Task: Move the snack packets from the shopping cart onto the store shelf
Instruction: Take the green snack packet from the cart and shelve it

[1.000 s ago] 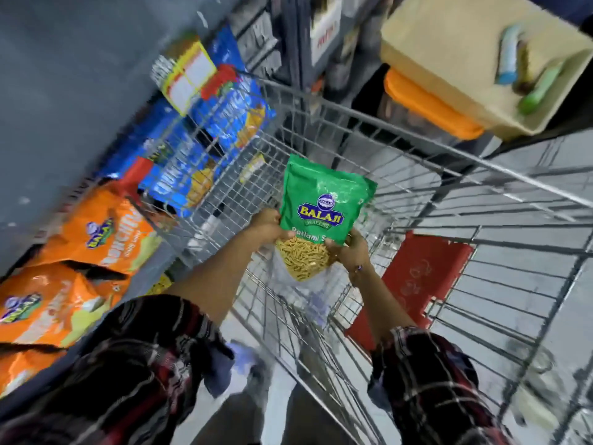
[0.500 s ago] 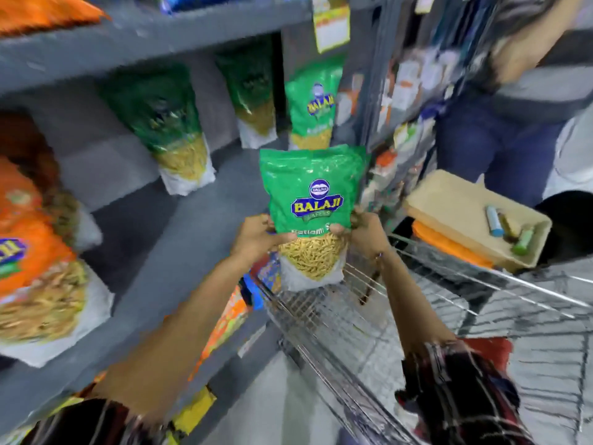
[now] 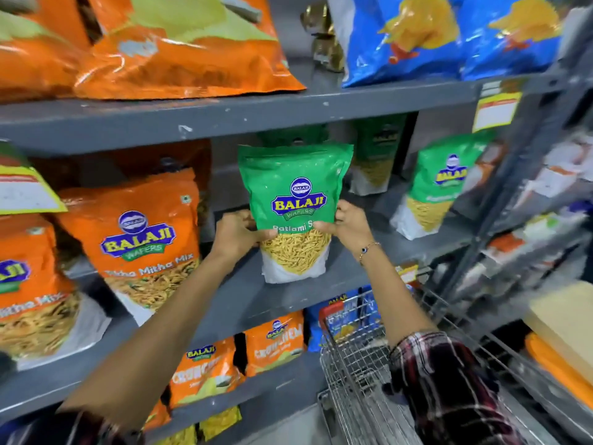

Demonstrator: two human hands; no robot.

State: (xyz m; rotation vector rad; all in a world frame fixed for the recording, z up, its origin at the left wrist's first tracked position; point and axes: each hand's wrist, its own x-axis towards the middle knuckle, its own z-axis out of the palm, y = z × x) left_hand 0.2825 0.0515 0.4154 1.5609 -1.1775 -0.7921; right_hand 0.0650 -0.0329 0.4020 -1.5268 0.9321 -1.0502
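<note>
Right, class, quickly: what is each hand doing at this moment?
Left hand: closed on the green packet, gripping its left edge.
Right hand: closed on the same green packet, gripping its right edge.

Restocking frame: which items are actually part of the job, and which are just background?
In play:
- green Balaji Ratlami Sev packet, upright on the middle shelf
- left hand and right hand gripping its sides
- wire shopping cart

Background:
- orange Tikha Mitha Mix packs
- blue packs on the shelf above
- yellow price tag
- beige tray
</note>
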